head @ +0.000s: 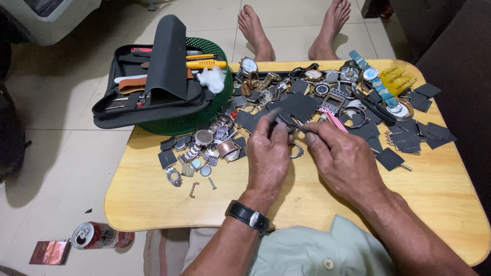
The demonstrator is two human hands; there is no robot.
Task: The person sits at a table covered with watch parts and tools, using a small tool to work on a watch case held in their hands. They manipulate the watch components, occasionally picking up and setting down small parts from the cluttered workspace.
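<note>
Nearest, the left hand (268, 153) and right hand (341, 156) pinch one dark foam square (296, 108) together; watch parts (215, 145) lie unsorted from nine to two o'clock.

My yellow wooden table (153, 204) carries dark grey squares (389, 158), a teal watch strap (376, 82), pink tweezers (335, 120) and a green basket (215, 102), while a red can (99, 236) lies on the cream floor tiles (61, 153).

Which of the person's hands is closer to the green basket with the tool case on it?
Left. The left hand works just right of the green basket; the right hand is farther right, beyond the left hand.
</note>
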